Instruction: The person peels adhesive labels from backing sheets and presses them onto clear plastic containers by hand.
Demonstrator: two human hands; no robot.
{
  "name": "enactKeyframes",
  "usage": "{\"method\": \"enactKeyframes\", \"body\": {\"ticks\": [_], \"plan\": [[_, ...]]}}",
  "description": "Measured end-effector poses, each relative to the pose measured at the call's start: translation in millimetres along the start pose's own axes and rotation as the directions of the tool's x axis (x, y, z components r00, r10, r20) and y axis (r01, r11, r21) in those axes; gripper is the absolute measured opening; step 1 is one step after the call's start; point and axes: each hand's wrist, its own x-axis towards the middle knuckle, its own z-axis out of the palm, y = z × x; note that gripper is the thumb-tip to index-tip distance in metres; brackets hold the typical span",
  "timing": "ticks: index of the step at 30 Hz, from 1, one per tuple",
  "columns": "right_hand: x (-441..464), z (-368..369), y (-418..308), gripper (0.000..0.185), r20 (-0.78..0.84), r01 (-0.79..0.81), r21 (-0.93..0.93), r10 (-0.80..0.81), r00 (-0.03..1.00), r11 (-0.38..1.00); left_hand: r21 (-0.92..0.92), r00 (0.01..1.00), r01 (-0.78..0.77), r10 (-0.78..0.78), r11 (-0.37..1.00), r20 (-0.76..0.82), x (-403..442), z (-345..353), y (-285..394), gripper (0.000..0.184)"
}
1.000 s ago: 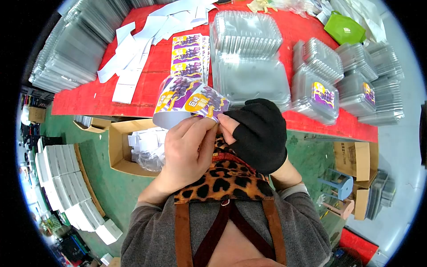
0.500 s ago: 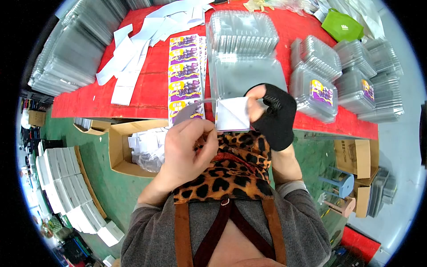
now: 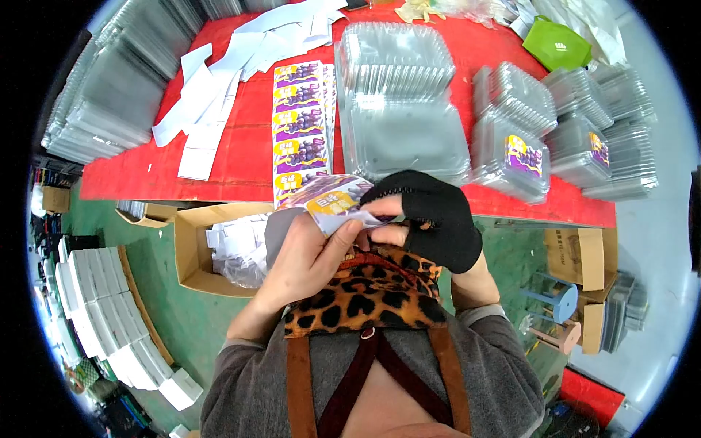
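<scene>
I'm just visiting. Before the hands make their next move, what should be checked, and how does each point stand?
1. Left hand has hold of the label strip: ok, thumb and fingers pinch its lower edge.
2. Gloved right hand grips the strip: cannot tell; its bare fingertips are at the strip's right end.
3. A label is fully off its backing: cannot tell, the fingers cover that edge.
4. Large clear containers close by: ok, stacked just beyond the hands.
5. Label on the nearest large container's top: not ok, none shows.
6. Other labels nearby: ok, a sheet of labels lies on the red table.
</scene>
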Motion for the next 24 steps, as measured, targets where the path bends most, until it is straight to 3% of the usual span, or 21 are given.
{"method": "enactKeyframes", "body": {"ticks": [4,5,6,8,9,10,12,14,24], "plan": [[-22.2,-15.5,21.9,0.014,-0.171,-0.164,0.113,0.181,0.968,0.98,0.278,0.988,-0.153,0.143,0.948,0.056,1.8,-6.5,-8.1,0.018],[-23.2,-26.8,25.4,0.013,-0.312,-0.185,0.224,0.25,0.917,0.957,0.11,0.979,-0.156,0.168,0.982,-0.118,-1.0,1.4,-9.7,0.018],[-20.6,-37.6,30.1,0.013,-0.436,-0.185,0.333,0.325,0.839,0.925,0.096,0.992,-0.055,0.065,0.994,-0.105,-3.8,-1.9,-10.1,0.019],[-11.0,-50.3,38.0,0.015,-0.67,-0.088,-0.019,0.052,0.741,0.996,0.078,0.987,0.146,-0.14,0.986,-0.075,-10.0,-21.5,-13.3,0.022],[-14.4,-53.1,38.7,0.015,-0.643,-0.131,-0.229,-0.049,0.764,0.964,0.096,0.994,0.037,-0.027,0.995,-0.109,-8.3,-25.1,-25.4,0.027],[-14.0,-58.1,39.5,0.02,-0.494,-0.087,-0.366,-0.114,0.862,0.926,0.011,0.986,0.056,-0.054,0.998,-0.159,-12.9,-29.2,-31.2,0.028],[-2.5,-60.6,38.5,0.024,-0.192,0.09,-0.693,-0.304,0.933,0.715,-0.161,0.96,0.084,-0.123,0.983,-0.251,-18.5,-34.1,-34.3,0.03],[-0.1,-59.6,57.8,0.032,-0.031,0.226,-0.731,-0.362,0.932,0.644,-0.202,0.952,0.046,-0.104,0.978,-0.286,-18.0,-37.0,-34.8,0.033],[7.2,-49.6,80.5,0.031,0.054,0.261,-0.659,-0.302,0.952,0.706,-0.33,0.934,0.055,-0.166,0.942,-0.317,-14.5,-40.7,-34.1,0.034]]}}
